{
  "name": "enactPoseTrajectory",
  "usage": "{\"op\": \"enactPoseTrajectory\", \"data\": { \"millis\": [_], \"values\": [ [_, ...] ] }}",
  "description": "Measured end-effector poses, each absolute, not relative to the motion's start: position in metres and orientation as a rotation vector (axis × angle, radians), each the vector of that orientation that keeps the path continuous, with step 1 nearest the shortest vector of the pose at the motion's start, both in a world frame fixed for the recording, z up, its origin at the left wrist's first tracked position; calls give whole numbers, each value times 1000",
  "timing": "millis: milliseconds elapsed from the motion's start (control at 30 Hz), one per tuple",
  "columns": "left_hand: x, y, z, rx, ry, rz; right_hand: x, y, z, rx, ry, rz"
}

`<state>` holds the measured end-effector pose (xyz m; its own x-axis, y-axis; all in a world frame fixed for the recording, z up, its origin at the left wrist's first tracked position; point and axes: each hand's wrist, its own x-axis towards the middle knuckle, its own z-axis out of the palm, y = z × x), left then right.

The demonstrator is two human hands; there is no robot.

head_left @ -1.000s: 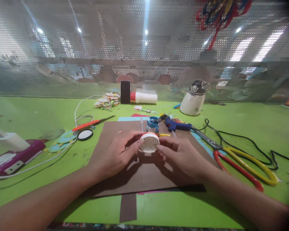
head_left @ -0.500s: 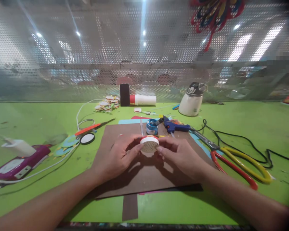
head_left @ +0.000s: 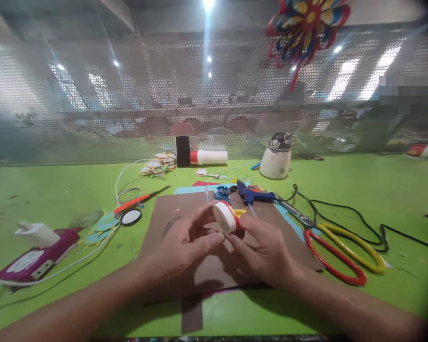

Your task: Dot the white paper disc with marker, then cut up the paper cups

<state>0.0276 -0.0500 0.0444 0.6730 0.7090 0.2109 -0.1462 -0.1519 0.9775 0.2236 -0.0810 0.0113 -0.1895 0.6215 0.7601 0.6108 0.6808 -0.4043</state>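
Between my two hands is a small round white piece with a red band [head_left: 227, 216], tilted on its edge. My left hand [head_left: 194, 240] is closed around its left side, with the thumb tip below it. My right hand [head_left: 266, 244] pinches from the right, thumb near the left thumb. A yellow strip [head_left: 239, 212] sticks out to the right of the piece, against or just behind it. Some fingertips are hidden behind the piece. Beneath both hands lies a brown board [head_left: 160, 218].
Beyond the board are a blue jar [head_left: 221, 193] and a blue glue gun [head_left: 253, 194]. Scissors [head_left: 337, 251] with red and yellow handles lie right. An orange-handled knife [head_left: 137, 202] and a purple power strip [head_left: 39, 259] are left. A phone [head_left: 183, 152] stands behind.
The round piece has turned from facing me to tilted on its edge, showing its red band on the right. Both hands shifted their grip around it. The camera view has tipped upward.
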Motion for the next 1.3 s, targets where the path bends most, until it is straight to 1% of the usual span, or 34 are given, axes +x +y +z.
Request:
{"op": "enactPoseTrajectory", "data": {
  "millis": [133,267,433,700,833,967,1200,1300],
  "values": [
    [36,-57,45,1552,464,833,222,-85,15,-893,-1917,-79],
    [47,-57,42,1603,512,905,218,-86,15,-885,-1883,-90],
    [52,-54,43,1743,643,947,216,-86,12,-962,-1864,14],
    [26,-38,62,2197,892,977,216,-84,12,-941,-1921,182],
    [6,-28,70,1946,855,965,217,-84,18,-937,-1874,213],
    [-6,-13,62,1616,881,1010,221,-80,22,-1009,-1810,204],
    [-13,2,46,1363,784,970,234,-60,30,-1301,-1607,214],
    [-12,3,42,1296,746,974,241,-55,43,-1364,-1656,218]
  ]
}}
